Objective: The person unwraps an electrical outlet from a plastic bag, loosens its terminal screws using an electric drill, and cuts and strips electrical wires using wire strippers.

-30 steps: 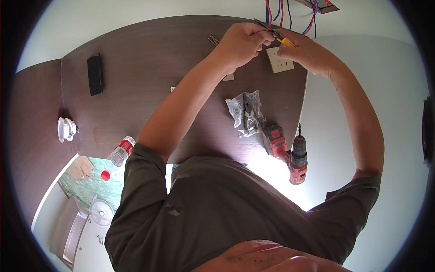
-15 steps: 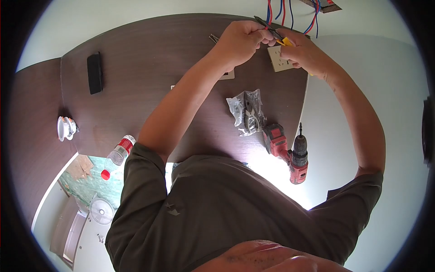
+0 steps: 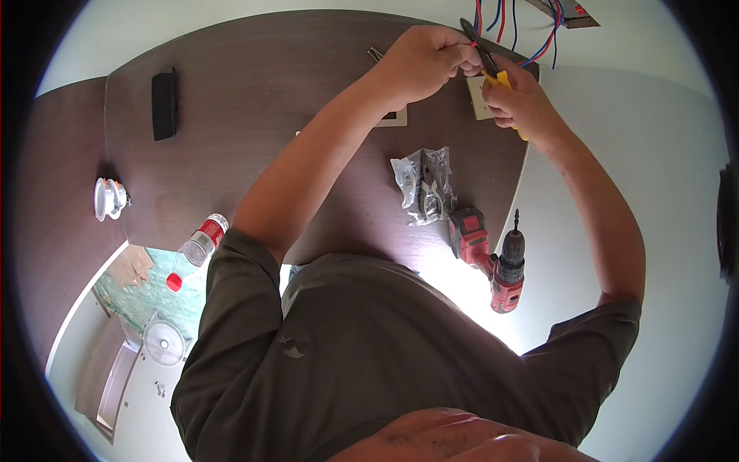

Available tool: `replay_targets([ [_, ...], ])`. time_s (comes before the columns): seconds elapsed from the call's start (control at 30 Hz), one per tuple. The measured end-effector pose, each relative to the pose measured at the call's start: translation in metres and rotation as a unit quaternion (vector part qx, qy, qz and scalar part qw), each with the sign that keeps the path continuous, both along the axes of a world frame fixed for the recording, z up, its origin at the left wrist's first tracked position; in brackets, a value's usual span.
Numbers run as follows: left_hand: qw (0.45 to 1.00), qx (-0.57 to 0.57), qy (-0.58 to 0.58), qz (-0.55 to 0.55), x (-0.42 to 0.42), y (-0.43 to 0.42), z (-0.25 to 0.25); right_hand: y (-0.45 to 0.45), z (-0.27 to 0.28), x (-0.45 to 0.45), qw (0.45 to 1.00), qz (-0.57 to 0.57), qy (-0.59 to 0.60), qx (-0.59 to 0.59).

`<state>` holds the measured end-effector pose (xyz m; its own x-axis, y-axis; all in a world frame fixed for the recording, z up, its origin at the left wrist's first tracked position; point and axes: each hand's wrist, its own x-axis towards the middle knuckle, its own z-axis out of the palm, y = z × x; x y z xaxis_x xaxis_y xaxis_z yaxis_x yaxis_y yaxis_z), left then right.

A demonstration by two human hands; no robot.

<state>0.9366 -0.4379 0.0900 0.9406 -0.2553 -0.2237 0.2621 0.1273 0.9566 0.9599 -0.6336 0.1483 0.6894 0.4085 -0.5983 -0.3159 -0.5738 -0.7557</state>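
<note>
Right grip (image 3: 517, 104) is curled closed around the yellow-handled pliers (image 3: 502, 78), whose long axis slants from the palm up and left, nose beside the fingertips of the left grip (image 3: 422, 63). Those are pinched together, seemingly on the red wire (image 3: 472, 44), which lies up and left of the right grip, nearer the left. Left forearm reaches diagonally over the table (image 3: 254, 85); right elbow bows outward, forearm angled inward.

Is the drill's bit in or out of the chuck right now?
In: a dark bit sticks out from the front of the chuck on the red drill.
</note>
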Motion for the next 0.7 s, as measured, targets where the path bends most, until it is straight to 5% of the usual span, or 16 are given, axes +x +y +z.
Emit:
replay_targets([
  [0.07, 0.996, 0.073, -0.058, -0.013, -0.002, 0.003, -0.001, -0.006, 0.003, 0.010, 0.994, -0.025, 0.100, 0.045],
  [0.3, 0.974, 0.182, -0.133, -0.012, -0.001, 0.004, 0.009, 0.002, 0.014, 0.015, 0.991, 0.089, -0.051, -0.081],
  [0.47, 0.990, 0.100, -0.094, -0.031, -0.001, 0.008, -0.004, 0.001, 0.011, 0.010, 0.983, 0.128, -0.095, -0.087],
  [0.57, 0.999, -0.025, -0.023, -0.017, -0.001, 0.014, -0.011, -0.002, 0.016, 0.004, 0.998, 0.034, -0.019, -0.049],
  [0.63, 0.998, -0.061, -0.015, 0.008, -0.006, 0.013, -0.010, -0.014, 0.020, 0.009, 0.991, -0.046, 0.030, 0.123],
  [0.7, 0.995, -0.098, -0.007, 0.028, -0.011, 0.011, -0.012, -0.014, 0.020, 0.008, 0.994, -0.038, 0.033, 0.095],
])
